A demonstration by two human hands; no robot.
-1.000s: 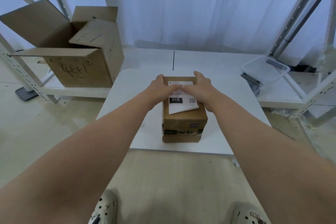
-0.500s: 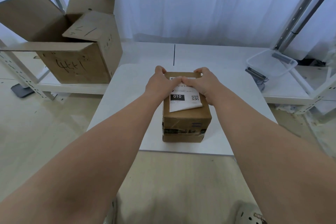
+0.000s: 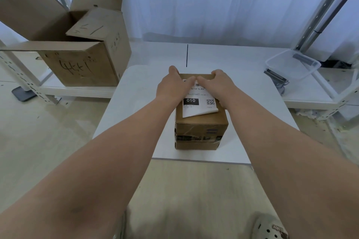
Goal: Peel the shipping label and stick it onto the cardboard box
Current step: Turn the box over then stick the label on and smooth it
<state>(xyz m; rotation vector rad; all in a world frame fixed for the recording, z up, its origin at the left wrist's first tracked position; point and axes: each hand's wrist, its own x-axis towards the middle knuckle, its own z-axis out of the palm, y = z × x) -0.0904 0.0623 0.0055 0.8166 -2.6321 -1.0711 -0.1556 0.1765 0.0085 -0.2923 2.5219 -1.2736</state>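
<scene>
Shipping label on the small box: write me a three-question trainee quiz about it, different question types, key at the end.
1. True or false: the shipping label lies fully flat on the small cardboard box.
2. Multiple choice: where are the left hand and right hand?
A. Both on the box top, pressing the label's far part
B. Both at the clear plastic tub
C. One on the large open carton
3. Fill in: the white number in the label's black block reads ___.

Key
1. False: its near right corner curls up.
2. A
3. 010
</scene>
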